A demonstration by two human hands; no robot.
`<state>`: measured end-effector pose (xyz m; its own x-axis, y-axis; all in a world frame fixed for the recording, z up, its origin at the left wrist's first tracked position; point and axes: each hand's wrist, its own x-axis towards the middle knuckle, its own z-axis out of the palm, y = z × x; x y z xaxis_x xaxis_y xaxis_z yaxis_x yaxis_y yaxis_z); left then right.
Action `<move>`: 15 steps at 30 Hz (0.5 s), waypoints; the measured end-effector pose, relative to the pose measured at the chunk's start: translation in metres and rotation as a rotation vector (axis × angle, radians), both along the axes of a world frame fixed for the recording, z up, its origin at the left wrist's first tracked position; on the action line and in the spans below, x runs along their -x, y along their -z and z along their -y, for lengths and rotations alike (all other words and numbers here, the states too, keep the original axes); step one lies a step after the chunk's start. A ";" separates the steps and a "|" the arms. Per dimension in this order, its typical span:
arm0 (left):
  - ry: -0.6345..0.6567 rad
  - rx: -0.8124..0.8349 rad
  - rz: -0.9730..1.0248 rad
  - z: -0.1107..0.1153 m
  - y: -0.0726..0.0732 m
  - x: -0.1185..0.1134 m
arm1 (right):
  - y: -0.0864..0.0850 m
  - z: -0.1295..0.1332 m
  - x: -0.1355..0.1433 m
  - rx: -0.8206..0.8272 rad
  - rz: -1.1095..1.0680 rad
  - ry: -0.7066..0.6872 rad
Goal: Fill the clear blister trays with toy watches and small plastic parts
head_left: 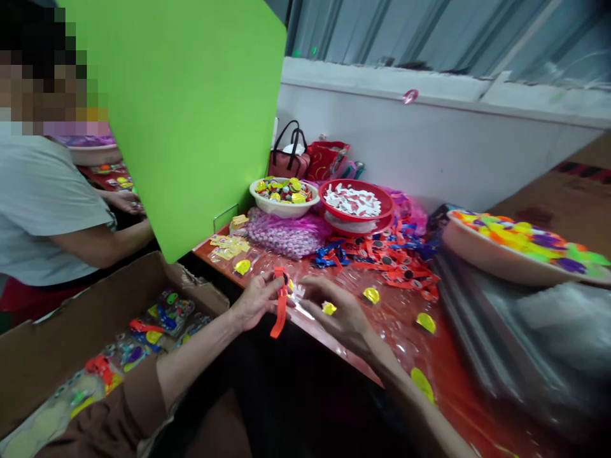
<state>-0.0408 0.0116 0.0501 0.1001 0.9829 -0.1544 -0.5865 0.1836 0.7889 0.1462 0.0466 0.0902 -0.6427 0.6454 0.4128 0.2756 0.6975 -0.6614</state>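
Note:
My left hand (260,299) holds an orange strap (281,312) with a dark round part near its top, over the table's front edge. Close by on the right, my right hand (334,310) has its fingers apart and bent toward the strap, with nothing visible in its grasp. Yellow round pieces (371,295) in clear plastic lie on the red table (396,337) around my hands. Behind them is a pile of orange and blue straps (386,254). Small yellow cards (229,247) lie at the table's left end.
A white bowl (285,210), a red basin (389,202) of white pieces and a large basin (506,257) of colourful pieces stand behind. Clear plastic bags (496,343) lie right. A green divider (191,114) separates a person (42,197) at left. Below is a filled cardboard box (62,340).

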 end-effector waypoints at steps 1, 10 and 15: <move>0.013 -0.037 -0.079 0.004 0.000 0.002 | 0.001 -0.006 0.005 0.005 -0.027 0.051; -0.009 -0.022 -0.185 0.032 0.017 0.021 | 0.022 -0.028 0.049 0.028 0.025 -0.042; -0.177 0.009 -0.317 0.018 0.022 0.067 | 0.029 -0.068 0.083 0.262 -0.066 0.086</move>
<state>-0.1080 -0.0065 0.0281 -0.1256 0.9792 -0.1595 -0.3363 0.1093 0.9354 0.0633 0.1142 0.0611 -0.5581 0.7867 0.2638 0.2770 0.4763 -0.8345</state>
